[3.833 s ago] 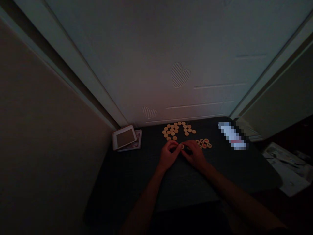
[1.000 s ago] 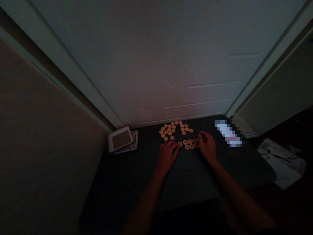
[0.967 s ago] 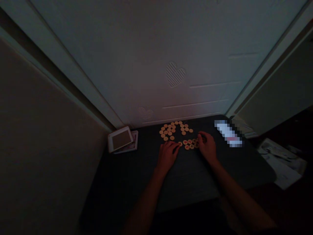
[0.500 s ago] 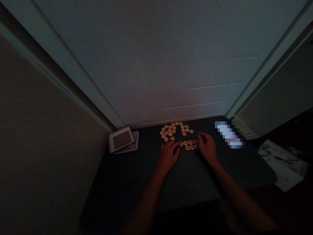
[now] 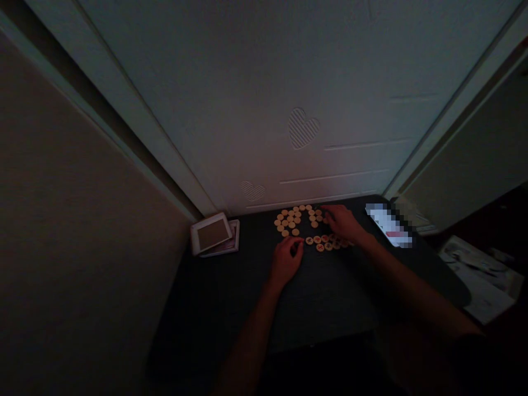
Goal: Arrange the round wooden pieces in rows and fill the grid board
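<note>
Round wooden game pieces with red and dark characters, looking like Chinese chess pieces point(image 5: 320, 247), lie in two short rows on the dark table. Just left of these rows is my left hand point(image 5: 287, 257), its fingers curled round toward the thumb; whatever may be between them is hidden. Behind the rows lies a loose cluster of plain-looking pieces point(image 5: 292, 218). At that cluster's right end, my right hand point(image 5: 342, 221) reaches in with fingers apart, its tips at or over the pieces there. My right forearm passes over the right end of the rows.
A white-framed flat object point(image 5: 212, 234) rests on a box at the table's left. A lit phone-like screen point(image 5: 390, 225), partly blurred, lies at the right. Behind the dark table point(image 5: 330, 297) stands a pale panel point(image 5: 264, 110) with heart reliefs. Papers point(image 5: 480, 275) lie beyond the right edge.
My right hand has moved from the right end of the rows back to the cluster, uncovering more pieces. My left hand's fingers have curled in beside the rows. The view has shifted slightly.
</note>
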Motion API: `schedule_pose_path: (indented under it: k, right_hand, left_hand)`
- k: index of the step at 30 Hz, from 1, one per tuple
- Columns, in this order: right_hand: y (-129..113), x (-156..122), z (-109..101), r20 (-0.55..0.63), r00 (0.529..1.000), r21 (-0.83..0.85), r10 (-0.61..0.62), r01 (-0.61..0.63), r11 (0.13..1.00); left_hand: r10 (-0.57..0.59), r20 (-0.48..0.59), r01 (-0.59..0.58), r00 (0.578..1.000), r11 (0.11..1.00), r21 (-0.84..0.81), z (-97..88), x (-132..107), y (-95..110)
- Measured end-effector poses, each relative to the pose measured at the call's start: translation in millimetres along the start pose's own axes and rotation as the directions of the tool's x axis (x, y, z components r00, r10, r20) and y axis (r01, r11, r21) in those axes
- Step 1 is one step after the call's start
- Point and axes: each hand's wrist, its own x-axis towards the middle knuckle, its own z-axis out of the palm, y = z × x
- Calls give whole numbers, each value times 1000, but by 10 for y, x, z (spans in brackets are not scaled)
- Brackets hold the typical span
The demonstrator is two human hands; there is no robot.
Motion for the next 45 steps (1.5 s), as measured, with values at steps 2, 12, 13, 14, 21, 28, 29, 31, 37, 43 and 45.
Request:
schedule_pose_path:
  k: [2,12,13,14,21,28,29,31,37,43,45]
  right_hand:
    - [37,202,19,89,993,-31,-74,77,997]
    - [79,604,173,266,939,-91,-216,248,964]
    - [120,593,146,267,940,-93,-213,245,965]
    - [169,576,112,267,941,-96,-206,239,966]
    - [379,478,-46,207,968,-95,-141,163,982]
    - [156,660,120,262,940,-15,-220,232,973]
    - [131,692,142,275,934,-8,-227,238,971]
    - [103,744,175,291,929,-3,-227,239,971]
    - [135,795,194,305,931,-14,-199,214,977]
    - [174,770,206,281,945,-25,-166,181,983]
    - [187,765,204,277,947,-24,-161,174,984]
  left_hand:
    - [-2,-4,2,1000,1000,-11,5,-1,-8]
    - [-28,-25,27,999,999,-28,-11,-25,-11]
    - [-30,-24,29,999,999,-28,-14,-26,-7]
    - [-30,-20,30,999,999,-26,-16,-26,-4]
    - [-8,14,8,1000,1000,0,-6,-20,-14]
    - [-19,6,19,1000,1000,-3,-16,-26,-4]
    - [-21,8,21,1000,1000,-2,-18,-26,-2]
    - [-26,8,26,1000,1000,0,-20,-27,3]
    - [-25,8,25,1000,1000,-14,-24,-28,18]
    - [-32,12,32,999,999,-12,-29,-23,27]
    - [-29,5,30,1000,1000,-10,-29,-24,25]
